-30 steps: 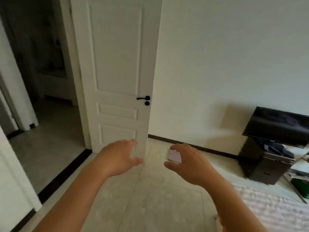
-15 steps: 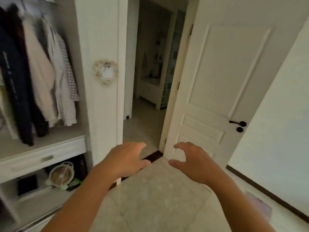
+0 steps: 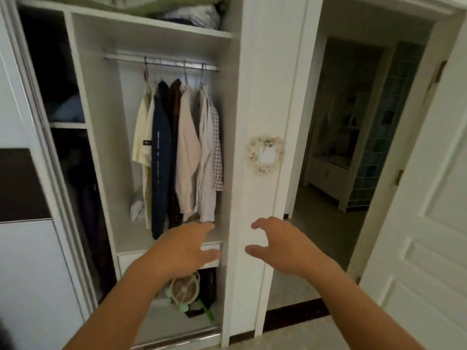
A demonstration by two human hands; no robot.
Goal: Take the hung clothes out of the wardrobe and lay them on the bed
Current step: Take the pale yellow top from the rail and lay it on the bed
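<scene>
The open white wardrobe (image 3: 237,102) fills the left half of the view. Several clothes hang from its metal rail (image 3: 161,62): a cream shirt (image 3: 142,137), a navy garment (image 3: 161,157), a beige top (image 3: 187,150) and a checked shirt (image 3: 217,147). My left hand (image 3: 184,248) is held out below the hanging clothes, fingers relaxed, holding nothing. My right hand (image 3: 280,246) hovers in front of the wardrobe's side panel, fingers loosely spread and empty. The bed is out of view.
A drawer (image 3: 126,260) sits under the clothes, with a small fan (image 3: 184,289) on the shelf below. Folded bedding (image 3: 192,13) lies on the top shelf. A heart-framed wall switch (image 3: 265,154) is to the right, then an open doorway (image 3: 353,137) and white door (image 3: 434,198).
My view has swung left from the door and wall to face the wardrobe. Both hands stay raised and empty in front of me.
</scene>
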